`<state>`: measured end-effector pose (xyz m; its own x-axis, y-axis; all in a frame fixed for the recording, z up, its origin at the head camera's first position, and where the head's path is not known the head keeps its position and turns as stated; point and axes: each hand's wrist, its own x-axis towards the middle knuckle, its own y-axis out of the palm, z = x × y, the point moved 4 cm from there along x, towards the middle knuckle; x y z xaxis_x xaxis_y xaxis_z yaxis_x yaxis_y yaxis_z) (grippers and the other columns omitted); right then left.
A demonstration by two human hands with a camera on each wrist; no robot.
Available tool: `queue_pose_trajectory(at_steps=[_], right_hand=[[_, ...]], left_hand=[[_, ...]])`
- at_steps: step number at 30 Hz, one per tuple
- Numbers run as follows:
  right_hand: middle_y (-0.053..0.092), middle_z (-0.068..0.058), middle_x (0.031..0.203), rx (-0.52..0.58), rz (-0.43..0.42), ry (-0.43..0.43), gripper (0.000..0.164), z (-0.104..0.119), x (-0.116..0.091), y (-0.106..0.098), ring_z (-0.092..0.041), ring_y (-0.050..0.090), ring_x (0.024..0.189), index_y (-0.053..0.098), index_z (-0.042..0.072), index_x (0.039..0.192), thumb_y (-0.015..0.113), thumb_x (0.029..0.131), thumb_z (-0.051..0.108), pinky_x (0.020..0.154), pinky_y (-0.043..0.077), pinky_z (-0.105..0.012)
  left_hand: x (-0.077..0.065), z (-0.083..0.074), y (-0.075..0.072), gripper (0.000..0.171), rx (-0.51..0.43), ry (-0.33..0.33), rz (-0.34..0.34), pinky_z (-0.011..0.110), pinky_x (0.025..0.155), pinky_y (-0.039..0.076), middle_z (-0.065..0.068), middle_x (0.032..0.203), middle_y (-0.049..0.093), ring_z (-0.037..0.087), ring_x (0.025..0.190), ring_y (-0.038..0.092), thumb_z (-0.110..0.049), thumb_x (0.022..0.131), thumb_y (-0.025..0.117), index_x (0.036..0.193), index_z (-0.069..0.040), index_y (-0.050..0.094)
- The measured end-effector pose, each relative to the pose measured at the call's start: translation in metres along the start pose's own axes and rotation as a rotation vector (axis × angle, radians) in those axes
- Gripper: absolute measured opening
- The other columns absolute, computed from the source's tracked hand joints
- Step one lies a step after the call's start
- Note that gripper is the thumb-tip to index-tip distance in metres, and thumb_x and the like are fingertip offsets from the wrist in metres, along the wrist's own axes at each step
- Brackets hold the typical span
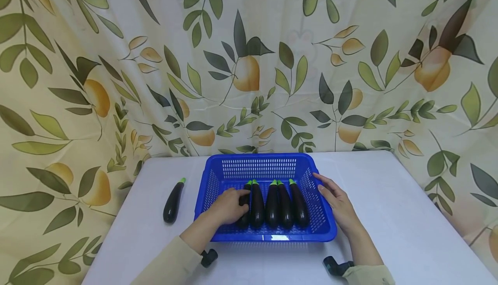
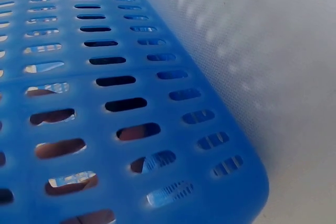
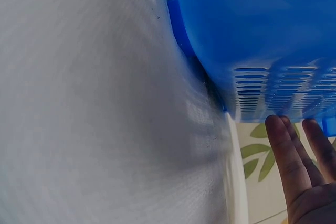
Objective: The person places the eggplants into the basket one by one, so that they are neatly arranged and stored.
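Note:
A blue plastic basket (image 1: 268,238) with slotted sides holds several dark eggplants (image 1: 272,207) with green stem ends, lying side by side. My left hand (image 1: 227,207) reaches over the basket's left side and grips the leftmost eggplant (image 1: 243,221) between thumb and fingers. Against the basket's right wall rests my right hand (image 1: 339,203), fingers extended; the right wrist view shows its straight fingers (image 3: 289,158) at the slotted side. The left wrist view is mostly filled by the basket's wall (image 2: 152,98), with skin glimpsed through the slots.
One more eggplant (image 1: 173,202) lies on the white tabletop (image 1: 389,198), left of the basket. Behind the table hangs a curtain (image 1: 272,30) printed with leaves and fruit. Dark wrist devices (image 1: 210,258) show near both sleeves.

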<state>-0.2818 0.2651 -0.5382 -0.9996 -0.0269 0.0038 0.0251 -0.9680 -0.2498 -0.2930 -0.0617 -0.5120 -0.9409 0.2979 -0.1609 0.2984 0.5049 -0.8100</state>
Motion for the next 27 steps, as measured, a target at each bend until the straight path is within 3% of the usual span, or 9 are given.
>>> queue_pose_trajectory(at_steps=[6,10,16,21,27], right_hand=[[0.031,-0.015,0.169,-0.019,0.001,0.003,0.054,-0.0019,0.0004,-0.0005,-0.049,0.04,0.148,0.041,0.028,0.159,0.044,0.109,0.048,0.108,0.046,-0.065],[0.032,-0.015,0.169,-0.028,-0.003,0.008,0.053,0.0007,-0.0014,-0.0004,-0.049,0.041,0.148,0.041,0.028,0.159,0.043,0.11,0.046,0.109,0.046,-0.064],[0.033,-0.014,0.168,-0.044,-0.01,0.02,0.053,0.0022,-0.0008,0.0003,-0.044,0.043,0.148,0.041,0.029,0.159,0.042,0.11,0.047,0.11,0.049,-0.057],[0.034,-0.013,0.168,-0.047,-0.014,0.024,0.052,0.0001,-0.0005,0.0003,-0.042,0.045,0.147,0.041,0.03,0.159,0.043,0.11,0.047,0.108,0.054,-0.047],[0.034,-0.014,0.168,-0.044,-0.016,0.017,0.053,-0.0002,0.0001,0.0014,-0.044,0.045,0.146,0.041,0.028,0.159,0.043,0.11,0.047,0.108,0.052,-0.053]], left_hand=[[0.0015,0.0021,0.0003,0.05,-0.004,-0.002,-0.026,0.062,0.105,0.051,0.022,0.141,0.061,0.036,0.12,0.062,-0.027,0.096,0.07,0.144,-0.016,0.061],[0.0016,0.003,0.0008,0.051,-0.007,0.006,-0.037,0.066,0.11,0.046,0.025,0.148,0.056,0.045,0.138,0.054,-0.028,0.096,0.07,0.144,-0.016,0.061],[0.0017,0.0042,-0.0015,0.052,-0.01,0.011,-0.046,0.066,0.106,0.048,0.027,0.15,0.053,0.045,0.133,0.057,-0.029,0.095,0.069,0.145,-0.017,0.061],[0.0013,0.0044,-0.0031,0.053,-0.006,0.021,-0.056,0.063,0.1,0.053,0.024,0.144,0.058,0.037,0.118,0.064,-0.028,0.094,0.07,0.144,-0.016,0.061],[0.0016,0.006,-0.0037,0.051,-0.003,0.024,-0.071,0.062,0.1,0.054,0.022,0.142,0.06,0.035,0.116,0.065,-0.028,0.094,0.071,0.142,-0.015,0.062]])
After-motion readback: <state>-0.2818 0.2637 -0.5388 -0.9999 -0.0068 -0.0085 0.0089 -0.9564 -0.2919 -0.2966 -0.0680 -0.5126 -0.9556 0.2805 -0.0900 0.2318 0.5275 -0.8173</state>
